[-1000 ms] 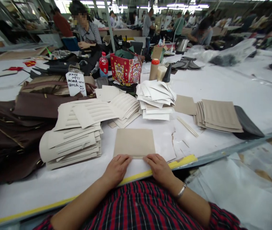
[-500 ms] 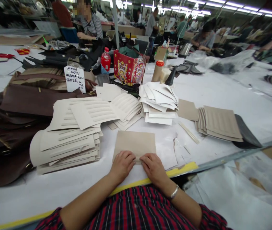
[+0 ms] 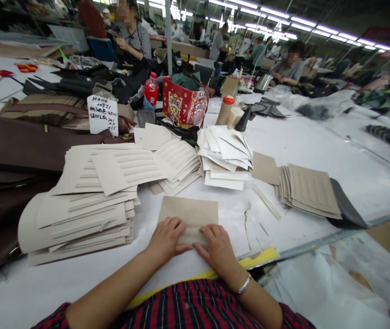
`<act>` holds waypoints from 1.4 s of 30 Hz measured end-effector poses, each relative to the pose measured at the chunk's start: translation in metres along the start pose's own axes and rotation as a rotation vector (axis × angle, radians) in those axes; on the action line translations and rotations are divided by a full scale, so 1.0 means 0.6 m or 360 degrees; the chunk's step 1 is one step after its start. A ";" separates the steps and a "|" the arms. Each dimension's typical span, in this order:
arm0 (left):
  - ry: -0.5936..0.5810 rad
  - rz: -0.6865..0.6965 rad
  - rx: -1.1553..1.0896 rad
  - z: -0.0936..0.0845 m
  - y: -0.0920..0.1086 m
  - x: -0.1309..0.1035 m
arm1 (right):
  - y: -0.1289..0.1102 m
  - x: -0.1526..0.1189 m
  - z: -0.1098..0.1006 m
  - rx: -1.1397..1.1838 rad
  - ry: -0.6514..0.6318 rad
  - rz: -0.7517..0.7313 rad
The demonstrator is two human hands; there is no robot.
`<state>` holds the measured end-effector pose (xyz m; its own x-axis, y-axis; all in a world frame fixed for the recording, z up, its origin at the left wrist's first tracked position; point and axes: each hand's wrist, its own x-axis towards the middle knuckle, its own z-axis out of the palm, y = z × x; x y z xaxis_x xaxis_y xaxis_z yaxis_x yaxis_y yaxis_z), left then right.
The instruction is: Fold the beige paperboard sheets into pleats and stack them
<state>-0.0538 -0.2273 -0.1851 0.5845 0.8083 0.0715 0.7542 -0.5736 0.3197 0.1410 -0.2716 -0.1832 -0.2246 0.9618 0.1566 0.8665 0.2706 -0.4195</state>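
A flat beige sheet [image 3: 189, 210] lies on the white table in front of me. My left hand [image 3: 168, 237] rests on its lower left part, fingers over the surface and thumb stretched along the near edge. On the lower right part sits my right hand [image 3: 216, 246], its fingers on the sheet and its thumb apart, pointing toward the other thumb. A shallow crease or ridge shows between the hands. Left of the sheet is a tall stack of cream pieces [image 3: 88, 224]. White pieces [image 3: 227, 151] are piled behind it.
Beige ribbed pieces [image 3: 313, 189] lie at the right, near thin strips [image 3: 266, 202]. Brown leather bags [image 3: 26, 146] fill the left. Farther back stand a red box [image 3: 184, 103], a red-capped bottle [image 3: 151, 91] and a glue bottle [image 3: 225, 110]. People sit beyond.
Both thumbs have spread away from the fingers, and the fingers now lie farther up on the sheet. The hands are slightly farther apart. The camera view has shifted a little.
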 end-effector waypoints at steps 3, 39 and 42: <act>0.0058 -0.0128 0.0048 -0.006 -0.014 0.002 | 0.009 0.008 -0.005 0.0033 0.0004 0.0003; 0.0430 0.0157 0.0168 0.039 -0.014 0.082 | 0.028 0.104 0.030 -0.0036 0.0212 -0.0072; 0.0402 0.0130 0.0137 0.050 -0.016 0.088 | 0.023 0.110 0.037 -0.0094 0.0206 -0.0036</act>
<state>-0.0214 -0.1832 -0.2125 0.5593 0.7602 0.3305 0.7367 -0.6386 0.2223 0.1283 -0.2032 -0.1986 -0.1882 0.9411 0.2807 0.8874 0.2854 -0.3620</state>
